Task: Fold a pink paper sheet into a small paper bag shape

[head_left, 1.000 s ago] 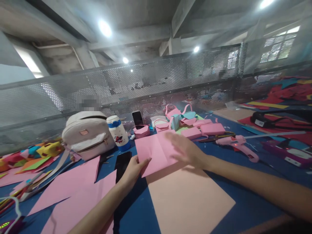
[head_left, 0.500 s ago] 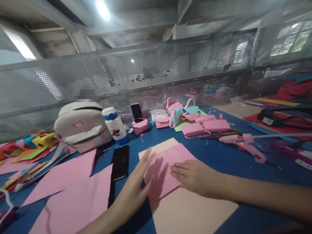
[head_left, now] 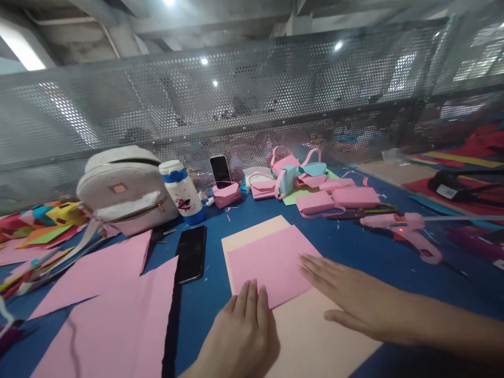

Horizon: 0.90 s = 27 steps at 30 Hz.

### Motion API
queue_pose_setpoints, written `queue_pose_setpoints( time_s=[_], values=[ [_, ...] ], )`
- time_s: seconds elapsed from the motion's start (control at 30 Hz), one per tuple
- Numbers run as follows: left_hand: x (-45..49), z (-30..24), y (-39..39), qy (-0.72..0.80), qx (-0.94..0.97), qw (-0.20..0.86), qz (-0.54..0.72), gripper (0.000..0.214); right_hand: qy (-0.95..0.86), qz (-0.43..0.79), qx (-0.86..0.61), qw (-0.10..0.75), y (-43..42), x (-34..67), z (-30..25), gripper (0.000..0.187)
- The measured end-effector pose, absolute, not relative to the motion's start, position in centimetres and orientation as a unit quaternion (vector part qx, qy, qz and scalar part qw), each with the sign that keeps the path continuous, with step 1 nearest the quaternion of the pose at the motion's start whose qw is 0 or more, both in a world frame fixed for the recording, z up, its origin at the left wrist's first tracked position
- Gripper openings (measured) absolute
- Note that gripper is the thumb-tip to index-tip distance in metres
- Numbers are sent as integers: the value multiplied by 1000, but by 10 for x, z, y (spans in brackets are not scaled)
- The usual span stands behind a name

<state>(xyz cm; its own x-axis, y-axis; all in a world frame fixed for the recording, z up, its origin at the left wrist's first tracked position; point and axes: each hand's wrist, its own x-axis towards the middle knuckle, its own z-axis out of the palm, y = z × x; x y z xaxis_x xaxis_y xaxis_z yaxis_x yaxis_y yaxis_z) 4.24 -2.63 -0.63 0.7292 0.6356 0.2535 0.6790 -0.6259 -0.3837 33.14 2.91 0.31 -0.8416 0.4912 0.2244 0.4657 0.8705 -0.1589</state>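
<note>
A pink sheet of paper (head_left: 271,262) lies on top of a larger peach sheet (head_left: 315,336) in front of me. My left hand (head_left: 242,325) rests at the pink sheet's lower left edge, fingers stretched out and lying flat. Over the right edge of the pink sheet is my right hand (head_left: 346,294), its fingers extended and the thumb apart. Neither hand grips anything. A black phone (head_left: 191,254) lies to the left of the sheets.
Larger pink sheets (head_left: 114,315) cover the left side. Behind stand a white backpack (head_left: 126,191), a bottle (head_left: 183,194) and a propped phone (head_left: 220,171). Small pink paper bags (head_left: 315,202) sit farther back. A pink glue gun (head_left: 409,231) lies at right on the blue table (head_left: 346,247).
My left hand has come down and toward me onto the pink sheet's lower edge. My right hand has slid right to its edge. The camera view has tilted slightly downward.
</note>
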Motion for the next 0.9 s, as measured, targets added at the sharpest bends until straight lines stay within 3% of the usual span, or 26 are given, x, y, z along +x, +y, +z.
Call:
queue_pose_setpoints(
  time_s=[0.13, 0.27, 0.53, 0.73, 0.9],
  values=[
    [59, 3, -23, -355, -885, 297, -35, 39, -962, -6, -240, 129, 29, 320, 4, 60],
    [65, 16, -15, -338, -897, 283, -32, 20, -969, -91, -166, 159, 34, 299, 9, 34],
    [43, 20, -18, -282, -913, 278, -96, 20, -969, -196, -80, 129, 42, 302, 18, 22],
    [29, 30, -7, -296, -941, 125, -105, 20, -979, -127, -114, 114, 57, 312, 20, 21],
    [26, 29, 8, -347, -935, -40, -66, 10, -976, 90, -193, 54, 77, 307, 23, 20]
  ],
)
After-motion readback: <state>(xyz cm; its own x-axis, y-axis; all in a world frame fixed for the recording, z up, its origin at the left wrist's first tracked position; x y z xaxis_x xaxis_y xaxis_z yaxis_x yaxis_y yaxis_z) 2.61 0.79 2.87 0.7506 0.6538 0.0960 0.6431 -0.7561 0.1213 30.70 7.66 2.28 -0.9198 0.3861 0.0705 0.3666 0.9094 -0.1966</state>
